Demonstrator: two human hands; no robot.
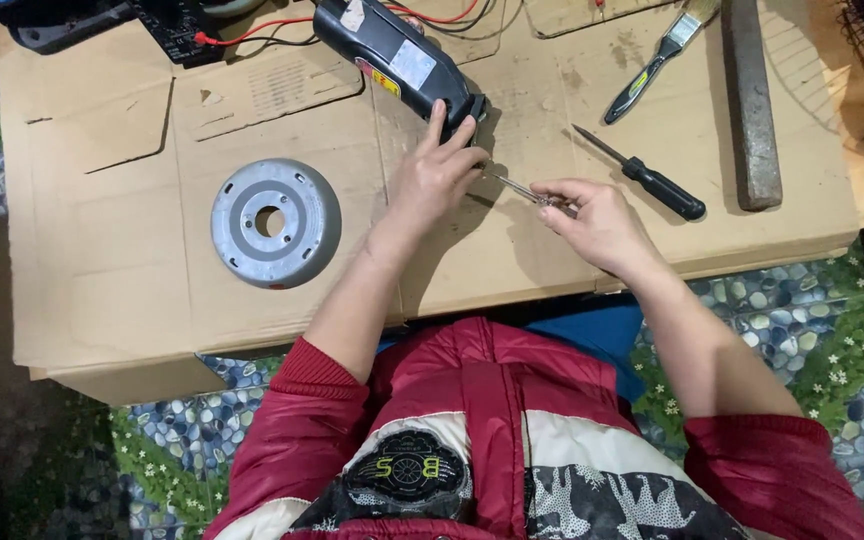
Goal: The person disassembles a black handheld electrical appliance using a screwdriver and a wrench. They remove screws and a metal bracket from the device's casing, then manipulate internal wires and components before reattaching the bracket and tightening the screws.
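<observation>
My left hand (437,170) rests on the near end of a long black motor housing (392,55) that lies slanted on the cardboard sheet (102,250). Its fingers press against the housing's end cap. My right hand (592,220) pinches a thin screwdriver (517,187) whose metal shaft points left toward the housing's end, next to my left thumb. The tip sits close to the housing; whether it touches is unclear.
A round grey metal cover (275,222) with a centre hole lies to the left. A black-handled screwdriver (642,175), a paintbrush (662,55) and a long rusty metal bar (750,100) lie at the right. Red and black wires (252,32) run behind the housing.
</observation>
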